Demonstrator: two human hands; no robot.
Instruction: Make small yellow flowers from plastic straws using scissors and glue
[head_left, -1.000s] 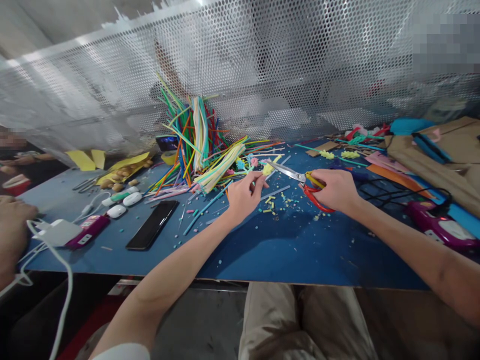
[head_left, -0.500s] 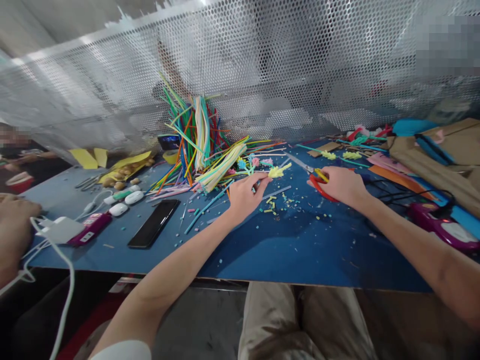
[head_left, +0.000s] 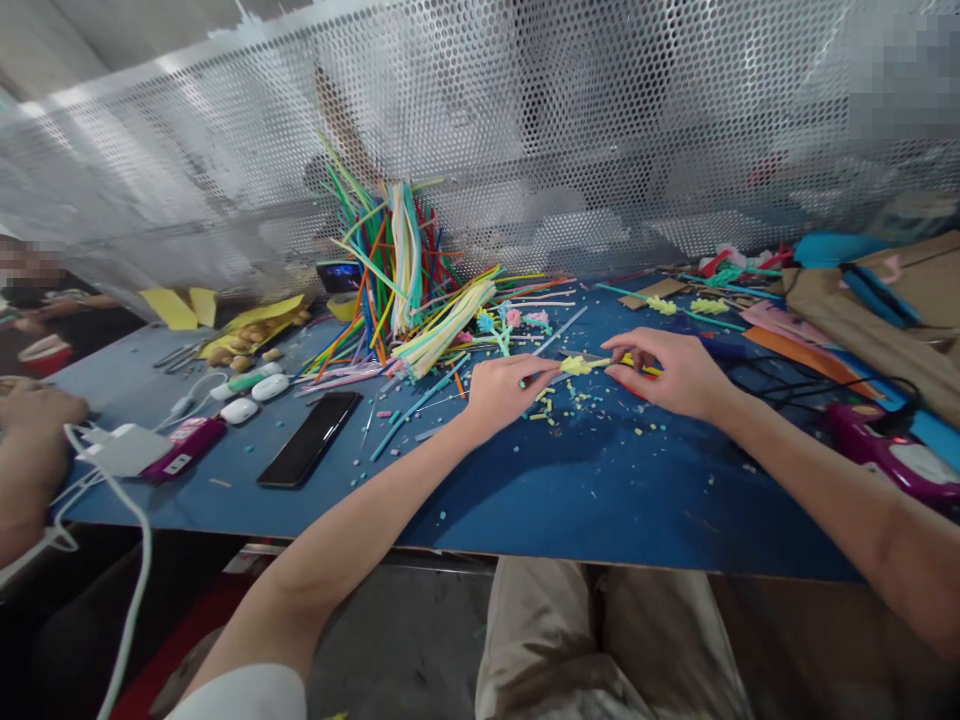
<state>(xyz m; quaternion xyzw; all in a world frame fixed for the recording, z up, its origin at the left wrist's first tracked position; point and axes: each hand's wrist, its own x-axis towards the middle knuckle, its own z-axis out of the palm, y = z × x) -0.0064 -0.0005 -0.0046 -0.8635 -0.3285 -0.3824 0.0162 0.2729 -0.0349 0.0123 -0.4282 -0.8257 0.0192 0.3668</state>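
Note:
My left hand (head_left: 506,392) pinches the left end of a fluffy yellow piece (head_left: 576,366) just above the blue table (head_left: 480,500). At the piece's right end, my right hand (head_left: 667,370) has thumb and forefinger closed on its tip. Scissors with red and yellow handles (head_left: 631,386) lie beneath my right hand, partly hidden by it. Small yellow and blue clippings (head_left: 544,408) are scattered under the piece. Behind my left hand is a bundle of pale pipe cleaners (head_left: 446,330), with small pink and blue flower shapes (head_left: 513,318) beside it.
A black phone (head_left: 309,440) lies left, near white chargers and a purple power strip (head_left: 184,450). Two yellow fluffy pieces (head_left: 661,305) sit behind my right hand. Another purple power strip (head_left: 892,440) is right. A metal mesh (head_left: 600,130) stands behind. Another person's hand (head_left: 37,405) shows at far left.
My right hand has let go of the scissors, which are now on the table, and has moved left to the yellow piece. My left hand has moved slightly right and down with that piece.

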